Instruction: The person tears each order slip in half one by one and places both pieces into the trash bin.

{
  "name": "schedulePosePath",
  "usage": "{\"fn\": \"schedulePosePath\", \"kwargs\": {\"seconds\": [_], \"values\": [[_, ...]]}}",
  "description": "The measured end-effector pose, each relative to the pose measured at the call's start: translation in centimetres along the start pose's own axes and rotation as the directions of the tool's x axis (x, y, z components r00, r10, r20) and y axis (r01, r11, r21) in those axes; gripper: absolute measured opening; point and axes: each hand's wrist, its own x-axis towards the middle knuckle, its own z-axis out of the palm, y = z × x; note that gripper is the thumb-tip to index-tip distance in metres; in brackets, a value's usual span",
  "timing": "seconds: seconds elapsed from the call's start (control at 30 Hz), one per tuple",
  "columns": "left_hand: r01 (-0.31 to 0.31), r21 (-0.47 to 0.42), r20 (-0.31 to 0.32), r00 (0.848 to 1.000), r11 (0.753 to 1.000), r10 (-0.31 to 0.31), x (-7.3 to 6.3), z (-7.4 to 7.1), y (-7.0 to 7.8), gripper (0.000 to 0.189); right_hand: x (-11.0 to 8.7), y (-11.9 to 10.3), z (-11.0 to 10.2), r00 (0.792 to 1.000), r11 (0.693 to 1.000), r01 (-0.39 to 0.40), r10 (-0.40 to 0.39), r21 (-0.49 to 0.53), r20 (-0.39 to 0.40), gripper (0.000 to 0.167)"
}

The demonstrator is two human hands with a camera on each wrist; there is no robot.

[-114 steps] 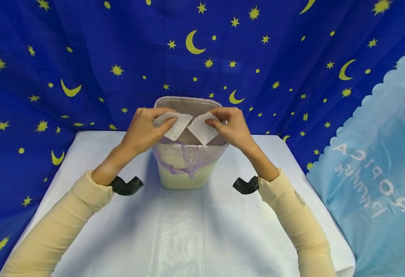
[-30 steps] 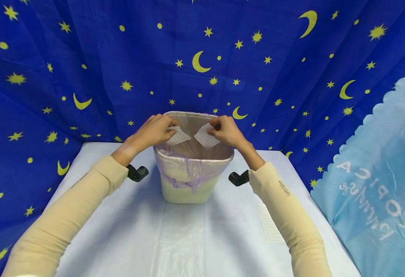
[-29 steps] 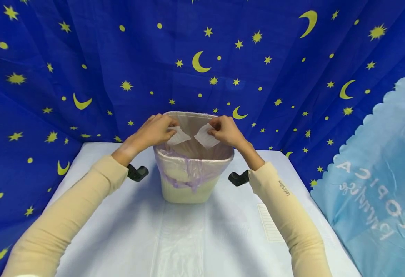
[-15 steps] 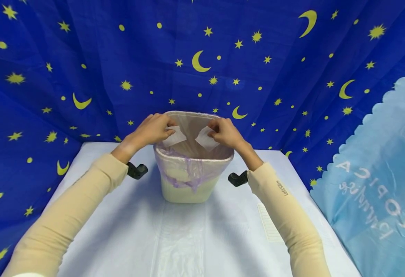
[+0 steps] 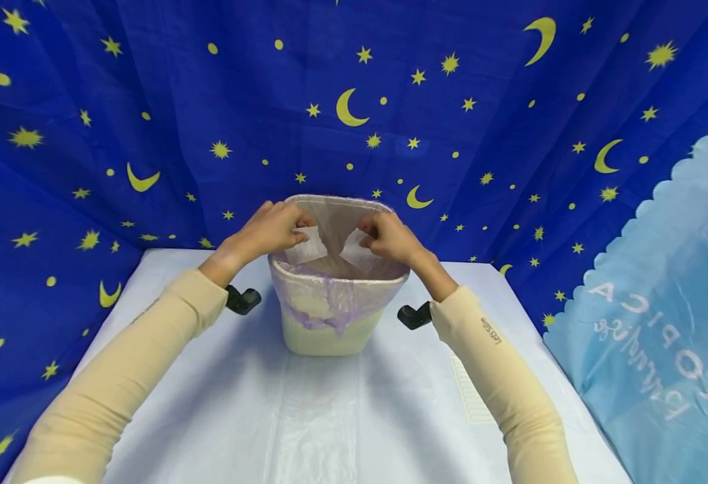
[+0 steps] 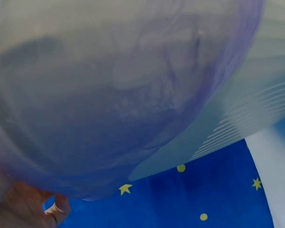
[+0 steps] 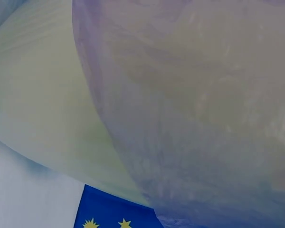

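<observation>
My left hand [image 5: 269, 230] pinches a white piece of paper [image 5: 307, 249] between thumb and fingers over the left side of the bin's mouth. Opposite it, my right hand [image 5: 395, 238] pinches a second piece of paper [image 5: 358, 251], with a gap between the two. Both papers hang inside the opening of a cream waste bin [image 5: 323, 338], which is lined with a translucent purple bag [image 5: 354, 296] folded over the rim. In the left wrist view part of my left hand [image 6: 26, 206] shows beside the bag. The right wrist view holds only bin and bag, no hand.
The bin stands on a white-covered table [image 5: 239, 403], close to a blue curtain [image 5: 239, 87] with yellow moons and stars. A lined white sheet [image 5: 470, 390] lies right of the bin, partly behind the right sleeve. Light blue cloth [image 5: 662, 302] hangs at the right.
Since the earliest frame both hands and papers have sunk lower into the bin's mouth and the papers have moved apart. Over the last half second the right hand dips slightly; both papers hang lower.
</observation>
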Motion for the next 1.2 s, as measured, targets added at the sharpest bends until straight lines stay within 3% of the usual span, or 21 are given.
{"fn": "schedulePosePath", "kwargs": {"seconds": [0.13, 0.33, 0.5, 0.83, 1.07, 1.2], "values": [[0.005, 0.0, 0.015, 1.0, 1.0, -0.005, 0.2, 0.1, -0.2, 0.029, 0.2, 0.0, 0.0, 1.0, 1.0, 0.016, -0.016, 0.005, 0.02, 0.021], [0.001, 0.01, 0.024, 1.0, 1.0, -0.001, 0.5, -0.4, -0.3, 0.03, 0.6, 0.1, -0.1, 0.997, 0.997, 0.073, -0.073, -0.014, 0.02, 0.007], [0.002, -0.005, 0.028, 1.0, 1.0, -0.002, 0.7, -0.6, -0.3, 0.03, 0.8, 0.1, -0.4, 0.993, 0.993, 0.114, -0.114, -0.017, 0.024, 0.012], [0.0, -0.009, 0.056, 0.998, 1.0, 0.0, 0.9, 0.3, 0.0, 0.028, 0.8, -0.2, -1.0, 0.997, 0.997, 0.049, -0.046, -0.051, 0.06, 0.007], [0.014, -0.034, 0.047, 0.999, 0.999, -0.012, 1.0, 0.0, -0.3, 0.027, 1.2, -0.4, -0.7, 0.992, 0.994, 0.105, -0.103, -0.024, 0.073, 0.012], [0.002, -0.045, 0.052, 0.999, 0.999, 0.0, 1.1, -0.1, -0.3, 0.026, 1.1, -0.3, -0.4, 0.993, 0.995, 0.09, -0.088, -0.03, 0.085, 0.007]]}}
